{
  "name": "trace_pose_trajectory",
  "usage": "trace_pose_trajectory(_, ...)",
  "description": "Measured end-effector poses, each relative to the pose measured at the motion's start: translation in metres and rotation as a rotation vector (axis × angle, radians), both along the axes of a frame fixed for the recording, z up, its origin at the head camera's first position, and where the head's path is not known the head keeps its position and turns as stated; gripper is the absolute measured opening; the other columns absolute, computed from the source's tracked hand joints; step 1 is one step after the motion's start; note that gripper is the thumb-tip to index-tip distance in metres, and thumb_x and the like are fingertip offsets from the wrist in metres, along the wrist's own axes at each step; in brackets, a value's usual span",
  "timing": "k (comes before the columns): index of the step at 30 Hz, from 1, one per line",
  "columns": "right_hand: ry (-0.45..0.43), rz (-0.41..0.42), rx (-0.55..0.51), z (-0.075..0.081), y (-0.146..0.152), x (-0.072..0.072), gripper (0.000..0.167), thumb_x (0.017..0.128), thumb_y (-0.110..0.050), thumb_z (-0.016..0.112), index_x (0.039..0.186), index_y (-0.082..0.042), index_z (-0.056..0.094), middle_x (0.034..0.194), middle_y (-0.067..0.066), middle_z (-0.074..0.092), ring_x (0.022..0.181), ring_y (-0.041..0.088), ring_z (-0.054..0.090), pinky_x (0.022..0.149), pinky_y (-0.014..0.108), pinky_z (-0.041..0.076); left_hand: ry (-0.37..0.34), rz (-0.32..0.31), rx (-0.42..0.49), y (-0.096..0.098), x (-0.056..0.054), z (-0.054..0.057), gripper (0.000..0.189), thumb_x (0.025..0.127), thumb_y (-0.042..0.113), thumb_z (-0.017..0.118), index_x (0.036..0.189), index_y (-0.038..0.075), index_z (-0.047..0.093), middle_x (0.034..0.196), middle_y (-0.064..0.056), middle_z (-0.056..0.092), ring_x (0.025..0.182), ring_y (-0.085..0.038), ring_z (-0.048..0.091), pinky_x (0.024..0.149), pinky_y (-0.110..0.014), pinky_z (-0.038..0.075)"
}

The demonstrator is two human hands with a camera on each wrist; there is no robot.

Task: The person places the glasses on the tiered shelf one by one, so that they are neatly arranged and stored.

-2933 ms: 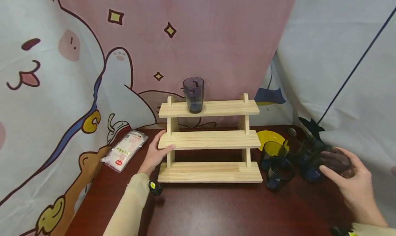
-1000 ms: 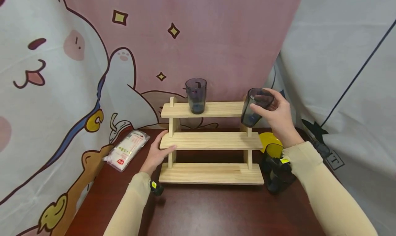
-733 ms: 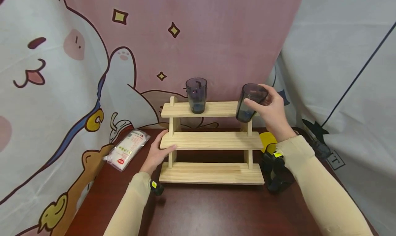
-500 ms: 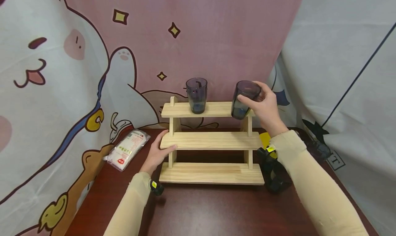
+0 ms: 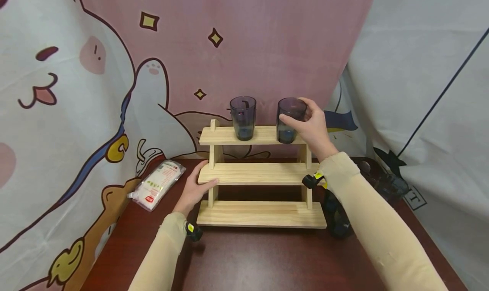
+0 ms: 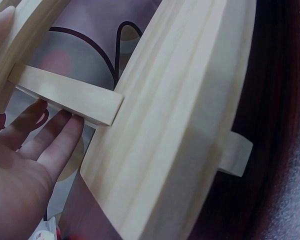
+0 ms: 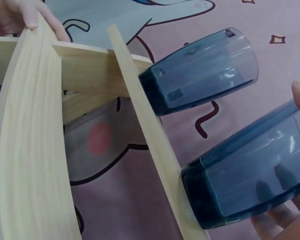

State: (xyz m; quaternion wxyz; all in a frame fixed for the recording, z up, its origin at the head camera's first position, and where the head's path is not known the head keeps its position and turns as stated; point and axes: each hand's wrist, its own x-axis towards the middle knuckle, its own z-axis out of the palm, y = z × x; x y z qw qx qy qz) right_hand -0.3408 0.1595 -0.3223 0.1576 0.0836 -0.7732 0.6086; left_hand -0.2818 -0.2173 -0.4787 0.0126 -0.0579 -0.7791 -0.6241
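Observation:
A three-tier wooden shelf stand [image 5: 259, 173] stands on the dark red table. My left hand [image 5: 192, 190] holds the left end of its middle shelf, thumb over the front; the left wrist view shows the fingertips [image 6: 76, 122] against the upright. My right hand [image 5: 315, 130] grips a dark tinted drinking glass [image 5: 285, 134] around its upper part, thumb in front and fingers behind. The glass is upright at the right part of the top shelf, and its base meets the shelf edge in the right wrist view. Left of it, a matching glass [image 5: 243, 120] stands on the same shelf.
More dark glasses [image 5: 340, 224] are on the table to the right, partly hidden by my right sleeve [image 5: 374, 223]. A yellow plate there is almost covered. A white plastic-wrapped packet [image 5: 157, 185] lies on the left. Patterned cloth [image 5: 286, 40] hangs close behind the stand.
My right hand has brought a glass from the group at the right up to the top shelf, moving leftward and turning it from tilted to upright. My left hand has stayed on the stand.

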Motion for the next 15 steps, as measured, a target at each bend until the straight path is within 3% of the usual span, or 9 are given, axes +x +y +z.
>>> trace_pose_trajectory(15, -0.022, 0.053, 0.024, 0.0, -0.012, -0.013, 0.093, 0.087, -0.052, 0.085, 0.16, -0.024, 0.035, 0.149, 0.006, 0.054, 0.129, 0.022, 0.056, 0.107, 0.048, 0.048, -0.001, 0.007, -0.016, -0.001, 0.001, 0.001, 0.084, 0.09, 0.021, 0.087, 0.161, 0.023, 0.042, 0.159, -0.012, 0.047, 0.132, -0.029, 0.052, 0.111, -0.045, 0.042)
